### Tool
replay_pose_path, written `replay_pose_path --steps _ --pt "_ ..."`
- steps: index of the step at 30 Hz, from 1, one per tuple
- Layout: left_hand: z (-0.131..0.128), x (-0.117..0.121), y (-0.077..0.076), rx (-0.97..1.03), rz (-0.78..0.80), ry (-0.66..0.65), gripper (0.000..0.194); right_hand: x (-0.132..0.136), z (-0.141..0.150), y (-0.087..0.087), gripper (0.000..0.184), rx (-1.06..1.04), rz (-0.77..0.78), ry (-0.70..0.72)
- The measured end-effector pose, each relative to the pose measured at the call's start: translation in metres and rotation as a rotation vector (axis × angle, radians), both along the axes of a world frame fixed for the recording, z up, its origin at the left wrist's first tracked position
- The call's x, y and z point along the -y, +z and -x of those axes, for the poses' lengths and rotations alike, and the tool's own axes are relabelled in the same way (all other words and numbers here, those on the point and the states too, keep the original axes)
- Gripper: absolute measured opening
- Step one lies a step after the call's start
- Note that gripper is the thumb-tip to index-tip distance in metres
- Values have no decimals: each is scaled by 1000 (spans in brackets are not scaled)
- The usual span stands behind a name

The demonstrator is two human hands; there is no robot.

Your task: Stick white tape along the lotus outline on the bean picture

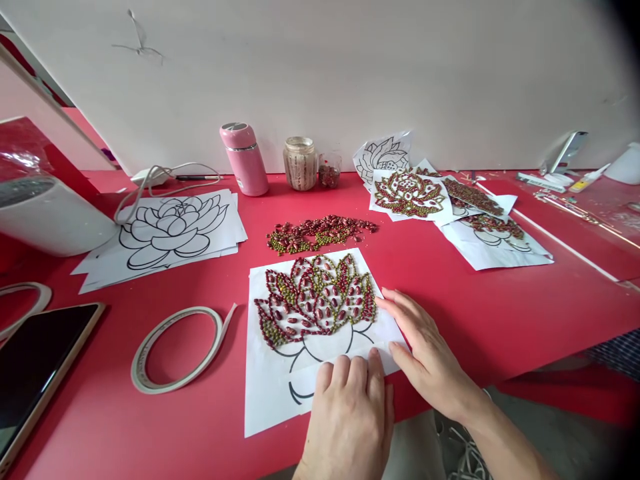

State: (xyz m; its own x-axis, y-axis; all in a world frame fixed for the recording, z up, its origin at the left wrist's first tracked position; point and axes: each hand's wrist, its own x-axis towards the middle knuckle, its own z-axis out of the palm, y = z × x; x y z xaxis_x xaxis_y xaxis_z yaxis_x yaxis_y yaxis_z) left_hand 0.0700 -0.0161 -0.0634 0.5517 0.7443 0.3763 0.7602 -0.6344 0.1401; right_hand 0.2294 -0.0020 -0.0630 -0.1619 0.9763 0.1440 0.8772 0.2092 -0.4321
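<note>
A white paper sheet point(265, 400) with a black flower outline lies before me. Red and speckled beans with green beans point(315, 293) fill the upper petals; the lower petals show bare lines. My left hand point(350, 413) rests on the sheet's lower edge, its fingers curled close together and their undersides hidden. My right hand point(433, 353) lies along the sheet's right edge with fingers apart, fingertips touching the paper near the beans. A faint pale strip crosses the lower part of the drawing, partly behind my left hand.
Loose beans point(320, 233) are heaped behind the sheet. A tape roll point(145, 353), a phone point(45, 373) and printed flower sheets point(175, 233) lie left. Behind stand a pink flask point(245, 160), a glass jar point(300, 163) and a small cup point(330, 172). Bean-covered sheets point(410, 193) lie right.
</note>
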Motion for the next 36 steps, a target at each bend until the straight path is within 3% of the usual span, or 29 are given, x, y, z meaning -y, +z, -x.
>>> replay_pose_path --steps 13,20,25,36 --pt "2 0 -3 19 -2 6 29 -3 2 -4 47 -11 -53 -18" --pt "1 -2 -3 31 11 5 28 2 -1 -1 31 -281 -287 -153" --pt "3 -2 -4 11 13 -8 31 15 3 3 18 -198 -197 -33" --pt "2 0 -6 3 2 -11 33 16 9 0 14 -123 -146 -47"
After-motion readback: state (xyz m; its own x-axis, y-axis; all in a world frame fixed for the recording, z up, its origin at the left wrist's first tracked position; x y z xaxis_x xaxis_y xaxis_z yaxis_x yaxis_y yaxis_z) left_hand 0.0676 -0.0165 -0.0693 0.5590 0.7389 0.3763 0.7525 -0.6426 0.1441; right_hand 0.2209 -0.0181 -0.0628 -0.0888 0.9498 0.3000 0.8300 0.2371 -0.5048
